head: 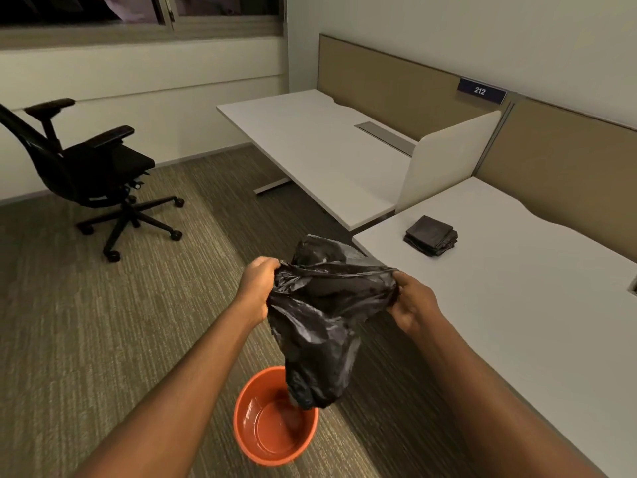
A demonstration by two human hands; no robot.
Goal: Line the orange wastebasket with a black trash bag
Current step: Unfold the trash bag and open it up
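The orange wastebasket (267, 439) stands on the carpet near the bottom middle, open and bare inside. Above it hangs a black trash bag (320, 326), its mouth stretched between both hands and its closed end dangling over the basket's far rim. My left hand (256, 288) grips the bag's left edge. My right hand (412, 307) grips the right edge.
A white desk (517, 305) runs along my right with a stack of folded black bags (431, 235) on it. A second white desk (310, 150) stands beyond, behind a low divider. A black office chair (93, 174) sits on the carpet at far left.
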